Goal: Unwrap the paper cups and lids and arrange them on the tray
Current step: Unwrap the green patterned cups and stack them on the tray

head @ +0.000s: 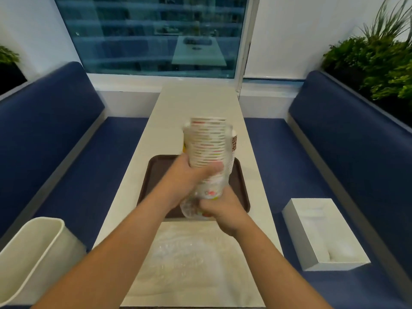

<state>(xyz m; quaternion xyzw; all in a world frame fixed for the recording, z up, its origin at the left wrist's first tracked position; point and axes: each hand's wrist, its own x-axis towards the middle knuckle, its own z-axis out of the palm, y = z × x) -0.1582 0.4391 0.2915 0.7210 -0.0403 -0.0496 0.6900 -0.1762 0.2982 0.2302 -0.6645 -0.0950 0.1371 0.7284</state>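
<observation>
Clearly mid-unwrap: the left hand point(189, 175) curls round the cup stack point(207, 143) above the tray point(239, 188), the right hand point(223, 210) gripping its wrapped near end; next, the plastic wrap point(189, 208) should slide off.

Matt printed paper cups point(207, 141) rise above the left grip point(185, 175); glossy, crinkled clear plastic wrap point(189, 208) beside it; matt brown plastic tray point(242, 186) beneath.

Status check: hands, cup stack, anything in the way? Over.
Left hand grips cup stack mid-height; right hand grips its lower end. Stack in plastic wrap, held over tray. Tray partly hidden by hands; no blocker seen.
</observation>
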